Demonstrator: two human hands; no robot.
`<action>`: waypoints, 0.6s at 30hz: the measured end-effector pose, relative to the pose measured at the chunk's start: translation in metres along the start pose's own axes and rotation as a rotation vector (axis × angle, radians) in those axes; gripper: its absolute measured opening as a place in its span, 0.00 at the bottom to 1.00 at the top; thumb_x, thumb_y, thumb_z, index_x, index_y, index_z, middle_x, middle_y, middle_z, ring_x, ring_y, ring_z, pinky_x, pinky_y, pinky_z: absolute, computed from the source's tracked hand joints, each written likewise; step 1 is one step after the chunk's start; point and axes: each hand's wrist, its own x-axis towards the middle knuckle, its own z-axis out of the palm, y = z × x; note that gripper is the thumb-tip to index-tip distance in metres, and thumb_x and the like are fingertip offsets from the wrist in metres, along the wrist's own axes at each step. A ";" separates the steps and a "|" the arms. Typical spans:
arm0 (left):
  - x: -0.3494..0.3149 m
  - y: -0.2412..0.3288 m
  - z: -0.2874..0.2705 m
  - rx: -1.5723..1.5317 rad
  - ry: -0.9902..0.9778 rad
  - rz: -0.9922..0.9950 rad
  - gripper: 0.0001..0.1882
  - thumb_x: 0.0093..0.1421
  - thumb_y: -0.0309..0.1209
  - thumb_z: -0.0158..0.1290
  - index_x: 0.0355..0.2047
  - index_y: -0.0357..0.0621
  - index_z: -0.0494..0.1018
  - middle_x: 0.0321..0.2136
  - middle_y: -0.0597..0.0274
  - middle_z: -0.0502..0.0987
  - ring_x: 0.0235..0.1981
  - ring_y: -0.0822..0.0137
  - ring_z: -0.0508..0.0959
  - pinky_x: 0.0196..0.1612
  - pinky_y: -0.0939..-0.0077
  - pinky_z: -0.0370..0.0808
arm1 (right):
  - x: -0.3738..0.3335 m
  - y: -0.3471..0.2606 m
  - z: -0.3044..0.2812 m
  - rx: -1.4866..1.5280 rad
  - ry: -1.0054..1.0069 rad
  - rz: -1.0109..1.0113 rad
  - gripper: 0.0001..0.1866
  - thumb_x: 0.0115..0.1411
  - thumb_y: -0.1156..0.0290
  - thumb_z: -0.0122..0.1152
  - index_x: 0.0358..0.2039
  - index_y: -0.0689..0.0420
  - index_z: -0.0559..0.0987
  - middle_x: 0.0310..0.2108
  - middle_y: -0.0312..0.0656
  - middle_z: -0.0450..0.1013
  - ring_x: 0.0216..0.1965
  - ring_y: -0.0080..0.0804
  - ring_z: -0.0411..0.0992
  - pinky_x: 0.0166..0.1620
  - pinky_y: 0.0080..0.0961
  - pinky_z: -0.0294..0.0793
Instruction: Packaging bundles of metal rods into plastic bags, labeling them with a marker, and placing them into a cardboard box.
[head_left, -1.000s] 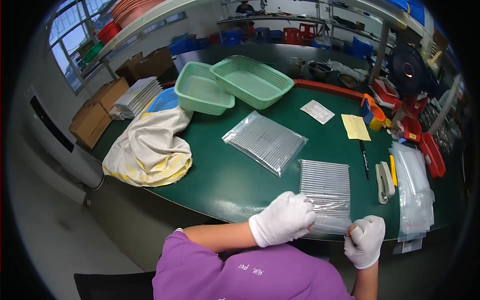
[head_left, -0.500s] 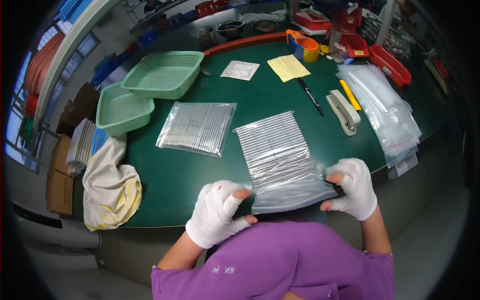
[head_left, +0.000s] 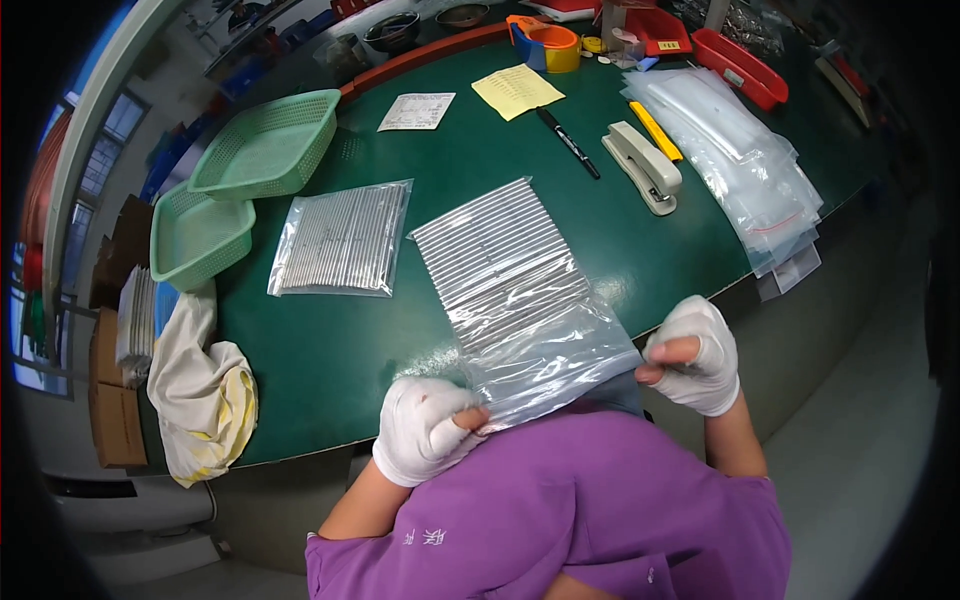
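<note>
A clear plastic bag [head_left: 545, 357] holds a row of thin silvery metal tubes [head_left: 497, 255] and lies on the green table near its front edge. Its flap end, towards my body, hangs past that edge. My left hand [head_left: 425, 430], in a white fabric glove with bare fingertips, pinches the near left corner. At the right corner is my right hand [head_left: 695, 358], gloved the same way, its thumb and fingertip closed on the bag's edge. To the left lies a second filled bag of tubes [head_left: 340, 240], flat and untouched.
Two green plastic baskets [head_left: 265, 150] overlap at the back left, above a crumpled cloth [head_left: 200, 400]. On the right are a stapler [head_left: 642, 168], a yellow cutter [head_left: 655, 131], a black marker [head_left: 568, 143] and a pile of plastic bags [head_left: 725, 150]. Notes, tape and red bins stand farther back.
Both hands have closed in on the bag's near corners. The flap end is drawn out longer and smoother towards my body. The whole view has shifted, moving the table things up and left.
</note>
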 end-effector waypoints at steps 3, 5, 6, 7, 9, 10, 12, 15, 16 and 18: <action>0.019 0.007 0.006 0.180 0.078 -0.103 0.23 0.40 0.27 0.60 0.39 0.49 0.69 0.35 0.66 0.74 0.29 0.65 0.74 0.27 0.71 0.68 | 0.012 0.002 0.011 -0.103 -0.132 0.065 0.30 0.35 0.70 0.71 0.44 0.51 0.74 0.37 0.37 0.70 0.36 0.39 0.70 0.39 0.33 0.68; 0.025 0.004 0.010 0.260 -0.004 -0.047 0.22 0.40 0.27 0.60 0.38 0.49 0.70 0.34 0.67 0.74 0.30 0.65 0.74 0.26 0.71 0.67 | 0.017 0.010 0.023 -0.156 -0.108 -0.080 0.23 0.31 0.76 0.65 0.35 0.51 0.76 0.33 0.38 0.72 0.31 0.40 0.72 0.31 0.32 0.70; 0.022 0.002 0.015 0.220 -0.021 0.016 0.18 0.42 0.27 0.59 0.36 0.48 0.71 0.32 0.68 0.74 0.29 0.66 0.74 0.25 0.72 0.67 | 0.015 0.016 0.026 -0.154 -0.108 -0.077 0.23 0.31 0.76 0.65 0.35 0.51 0.76 0.33 0.38 0.72 0.31 0.40 0.72 0.31 0.32 0.70; 0.019 0.002 0.019 0.179 -0.037 0.077 0.15 0.43 0.27 0.59 0.34 0.48 0.72 0.30 0.68 0.75 0.28 0.66 0.74 0.24 0.72 0.66 | 0.012 0.021 0.030 -0.012 -0.125 -0.094 0.20 0.30 0.77 0.63 0.30 0.52 0.76 0.29 0.38 0.72 0.27 0.39 0.71 0.27 0.31 0.69; 0.011 0.003 0.018 0.142 -0.024 0.097 0.13 0.45 0.26 0.58 0.33 0.47 0.72 0.28 0.69 0.75 0.26 0.67 0.74 0.23 0.72 0.66 | 0.008 0.023 0.031 0.131 -0.140 -0.108 0.16 0.30 0.79 0.61 0.26 0.53 0.76 0.26 0.37 0.73 0.23 0.38 0.71 0.23 0.30 0.68; 0.005 0.003 0.016 0.106 -0.008 0.118 0.10 0.46 0.26 0.57 0.31 0.47 0.73 0.26 0.70 0.74 0.24 0.67 0.74 0.22 0.73 0.66 | 0.006 0.023 0.030 0.152 -0.147 -0.104 0.16 0.29 0.79 0.61 0.25 0.53 0.76 0.24 0.37 0.73 0.22 0.37 0.71 0.22 0.29 0.67; -0.005 0.001 0.011 -0.053 -0.189 -0.021 0.08 0.47 0.26 0.57 0.30 0.47 0.73 0.25 0.69 0.74 0.21 0.67 0.73 0.20 0.72 0.65 | 0.003 0.025 0.028 0.201 -0.161 -0.100 0.15 0.29 0.78 0.61 0.24 0.53 0.75 0.22 0.36 0.72 0.21 0.36 0.71 0.20 0.29 0.66; -0.007 0.003 0.017 -0.051 -0.027 0.064 0.16 0.47 0.27 0.57 0.38 0.49 0.72 0.25 0.68 0.73 0.21 0.66 0.73 0.19 0.72 0.64 | -0.007 0.034 0.029 0.115 -0.140 -0.082 0.15 0.37 0.71 0.66 0.29 0.51 0.76 0.22 0.38 0.71 0.19 0.35 0.70 0.20 0.27 0.64; -0.001 0.005 0.020 -0.051 -0.028 0.060 0.16 0.47 0.27 0.57 0.38 0.49 0.72 0.25 0.68 0.73 0.21 0.66 0.73 0.19 0.72 0.64 | -0.002 0.033 0.031 0.118 -0.142 -0.080 0.15 0.37 0.71 0.66 0.29 0.51 0.76 0.22 0.38 0.71 0.19 0.35 0.70 0.20 0.27 0.64; 0.022 0.006 0.018 0.157 0.143 -0.010 0.18 0.47 0.28 0.58 0.41 0.51 0.70 0.25 0.69 0.73 0.22 0.67 0.73 0.19 0.74 0.64 | 0.015 0.030 0.032 -0.010 -0.097 -0.198 0.17 0.37 0.71 0.66 0.32 0.48 0.76 0.22 0.36 0.71 0.18 0.34 0.69 0.19 0.26 0.64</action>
